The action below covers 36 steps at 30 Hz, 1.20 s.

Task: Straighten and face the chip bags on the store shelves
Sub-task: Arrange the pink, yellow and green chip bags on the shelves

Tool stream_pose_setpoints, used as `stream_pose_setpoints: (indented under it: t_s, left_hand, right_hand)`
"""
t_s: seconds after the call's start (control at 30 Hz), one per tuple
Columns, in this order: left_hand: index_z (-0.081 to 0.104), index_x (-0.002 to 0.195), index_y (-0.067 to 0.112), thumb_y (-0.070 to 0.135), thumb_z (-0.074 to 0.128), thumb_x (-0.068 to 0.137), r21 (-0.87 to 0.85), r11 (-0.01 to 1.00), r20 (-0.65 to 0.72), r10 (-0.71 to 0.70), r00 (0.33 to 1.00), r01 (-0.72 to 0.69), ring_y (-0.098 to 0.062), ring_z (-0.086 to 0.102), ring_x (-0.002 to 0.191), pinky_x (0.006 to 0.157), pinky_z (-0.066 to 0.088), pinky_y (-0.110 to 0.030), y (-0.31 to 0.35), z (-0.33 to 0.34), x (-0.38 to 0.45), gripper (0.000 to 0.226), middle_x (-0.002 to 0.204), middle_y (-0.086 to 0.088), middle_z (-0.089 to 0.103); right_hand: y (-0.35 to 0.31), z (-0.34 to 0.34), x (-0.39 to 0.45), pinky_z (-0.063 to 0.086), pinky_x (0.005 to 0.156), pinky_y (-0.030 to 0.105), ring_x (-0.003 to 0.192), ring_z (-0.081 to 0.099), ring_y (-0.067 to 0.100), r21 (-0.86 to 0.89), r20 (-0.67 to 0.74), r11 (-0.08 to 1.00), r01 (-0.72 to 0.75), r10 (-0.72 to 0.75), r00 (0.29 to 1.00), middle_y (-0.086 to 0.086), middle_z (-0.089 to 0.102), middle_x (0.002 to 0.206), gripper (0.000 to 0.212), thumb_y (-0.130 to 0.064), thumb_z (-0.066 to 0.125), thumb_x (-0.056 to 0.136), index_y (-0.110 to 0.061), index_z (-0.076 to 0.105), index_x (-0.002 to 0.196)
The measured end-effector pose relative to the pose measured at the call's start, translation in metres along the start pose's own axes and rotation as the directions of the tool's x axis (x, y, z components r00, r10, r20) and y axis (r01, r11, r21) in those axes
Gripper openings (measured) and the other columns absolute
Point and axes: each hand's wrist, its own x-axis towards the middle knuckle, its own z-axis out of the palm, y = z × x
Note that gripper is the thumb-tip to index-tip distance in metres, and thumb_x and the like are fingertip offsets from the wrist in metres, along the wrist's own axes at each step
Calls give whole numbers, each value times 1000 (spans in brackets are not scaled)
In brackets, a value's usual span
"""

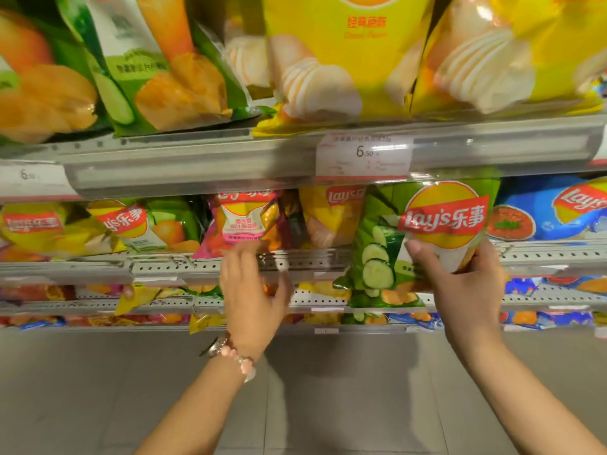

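Note:
My right hand (460,284) grips a green cucumber-flavour chip bag (423,231), held upright in front of the second shelf with its logo facing me. My left hand (253,290) hovers with fingers spread just below a pink chip bag (244,221) that leans on that shelf; it holds nothing. Beside the pink bag stand a yellow bag (331,215) on its right and a green bag (147,224) on its left. A blue bag (551,211) sits at the far right.
The top shelf carries large green bags (157,70) and large yellow bags (345,57), above a rail with a 6.50 price tag (363,156). Perforated shelf edges (295,261) run below, with more bags on the lower shelves. Grey floor tiles (328,389) lie underneath.

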Motion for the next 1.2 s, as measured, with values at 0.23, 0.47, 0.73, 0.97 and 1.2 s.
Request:
stream_pose_setpoints:
  t_s: [0.23,0.47,0.73,0.97,1.2]
  left_hand:
    - [29,142,4,27,90,59,-262,884,103,-373,922,387,-23,48,124,102,38,-28,-41,-22,67,106,135,-10,48]
    - [38,134,12,32,95,45,-282,834,307,-390,868,474,-19,59,107,96,48,-38,-66,-13,95,108,117,0,61]
    - [53,118,16,28,90,56,-363,819,140,-423,895,444,-12,60,89,76,49,-23,-55,-20,92,72,100,10,62]
    - [50,127,23,44,89,51,-337,821,220,-406,887,460,-15,59,89,81,48,-28,-60,-65,59,88,104,11,61]
    - [39,116,38,69,68,36,-318,851,252,-349,903,418,1,51,76,67,41,-14,-70,-100,47,91,92,28,50]
  right_hand:
    - [-8,34,-25,58,69,38,79,68,11,22,92,997,-77,75,993,-4,72,84,31,-21,82,70,-15,66,96]
    - [-13,72,-40,58,66,49,79,70,17,1,35,992,-127,127,991,-3,71,82,33,-28,83,69,-17,65,94]
    - [-17,91,-53,56,65,36,76,67,13,8,-65,999,-48,48,997,-2,68,78,32,-23,82,69,-14,61,90]
    - [-18,87,-60,41,57,5,67,57,-10,-134,-116,989,70,-86,990,-15,59,75,33,-14,81,70,-13,58,93]
    - [-12,89,-74,44,60,4,71,60,-9,-143,-126,987,72,-91,988,-16,62,81,31,-18,79,73,-16,58,95]
